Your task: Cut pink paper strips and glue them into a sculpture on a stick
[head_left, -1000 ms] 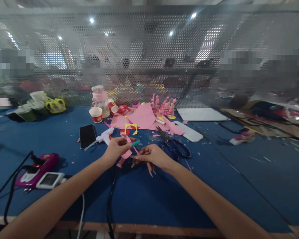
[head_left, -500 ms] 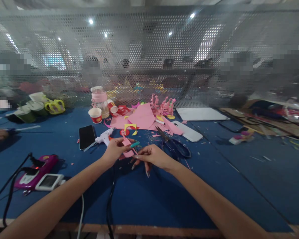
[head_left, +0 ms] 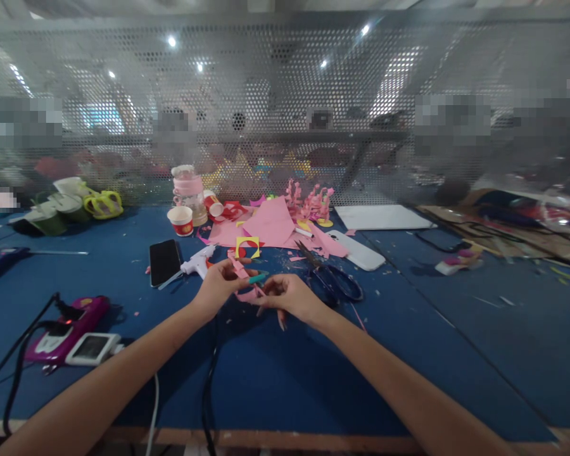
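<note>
My left hand [head_left: 217,286], its fingers closed, holds a pink paper strip [head_left: 239,268] above the blue table. A slim teal piece [head_left: 258,278] sticks out past its fingertips; I cannot tell exactly what it is. My right hand [head_left: 289,296] pinches the curled lower part of the strip from the other side. Between the two hands the paper bends in a loop. Just beyond my left hand lies a white glue gun [head_left: 197,261]. Scissors with dark blue handles [head_left: 332,278] rest to the right of my right hand, blades partly apart.
Pink paper sheets [head_left: 270,221] and pink paper branches [head_left: 313,202] are at the back. A black phone [head_left: 165,262], paper cup [head_left: 181,221] and purple power strip [head_left: 71,330] are on the left. A white phone [head_left: 358,251] lies right. A perforated metal screen [head_left: 285,82] stands behind.
The pink strip has turned and curled more between my hands, and my right fingers have drawn closer together. At the left edge, another person's hand has gone from view; a dark blue-handled tool shows there.
</note>
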Available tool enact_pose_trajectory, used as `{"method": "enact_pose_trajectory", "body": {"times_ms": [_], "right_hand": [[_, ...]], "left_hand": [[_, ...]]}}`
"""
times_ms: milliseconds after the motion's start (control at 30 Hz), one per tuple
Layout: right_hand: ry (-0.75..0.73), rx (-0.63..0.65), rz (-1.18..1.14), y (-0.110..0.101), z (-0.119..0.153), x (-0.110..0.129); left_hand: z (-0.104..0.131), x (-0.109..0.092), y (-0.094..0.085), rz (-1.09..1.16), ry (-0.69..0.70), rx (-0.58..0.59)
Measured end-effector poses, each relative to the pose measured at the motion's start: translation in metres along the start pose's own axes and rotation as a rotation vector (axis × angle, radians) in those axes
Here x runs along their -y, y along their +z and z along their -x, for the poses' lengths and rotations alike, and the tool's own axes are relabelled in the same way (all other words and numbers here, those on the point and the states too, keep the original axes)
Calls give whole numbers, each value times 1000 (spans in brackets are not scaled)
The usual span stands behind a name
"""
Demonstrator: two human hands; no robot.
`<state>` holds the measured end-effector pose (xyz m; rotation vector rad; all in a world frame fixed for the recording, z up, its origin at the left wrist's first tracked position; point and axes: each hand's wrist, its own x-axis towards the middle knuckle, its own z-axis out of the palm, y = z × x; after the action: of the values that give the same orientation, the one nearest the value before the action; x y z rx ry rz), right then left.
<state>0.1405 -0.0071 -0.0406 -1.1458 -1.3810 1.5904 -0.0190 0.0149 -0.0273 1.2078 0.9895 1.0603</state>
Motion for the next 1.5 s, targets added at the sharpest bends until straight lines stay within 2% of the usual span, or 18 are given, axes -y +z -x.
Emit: {"method": "enact_pose_trajectory", "body": {"times_ms": [167,300,433,567,667,800,867,933,1067,1200,1333,1500], "right_hand": [[47,161,41,-3,2,4],[38,77,59,-2,2,5],[19,-33,18,0,1,2],[16,-54,10,2,0,0],[29,-23,1,2,-1,0],[60,124,-25,-2,-2,0],[64,155,-12,-4,-2,0],[58,132,5,-5,-1,0],[38,-8,-13,-3,-2,0],[1,-72,3,-2,-3,-3],[-66,-67,33,-1,-3,-5],[35,79,44,-1,-2,1]], "left_hand": [[0,-1,0,1,-4,10],[1,-1,1,-23,-6,47],[2,-2,3,-25,-22,35],[2,0,4,-23,3,9],[1,1,3,-20,10,-3],[0,2,2,-17,21,7],[0,2,2,-17,25,22],[0,3,1,-21,17,37],[0,4,1,-53,6,67],[1,5,2,-65,-4,46],[0,5,2,-85,-24,-6],[1,4,1,-63,-30,8]]}}
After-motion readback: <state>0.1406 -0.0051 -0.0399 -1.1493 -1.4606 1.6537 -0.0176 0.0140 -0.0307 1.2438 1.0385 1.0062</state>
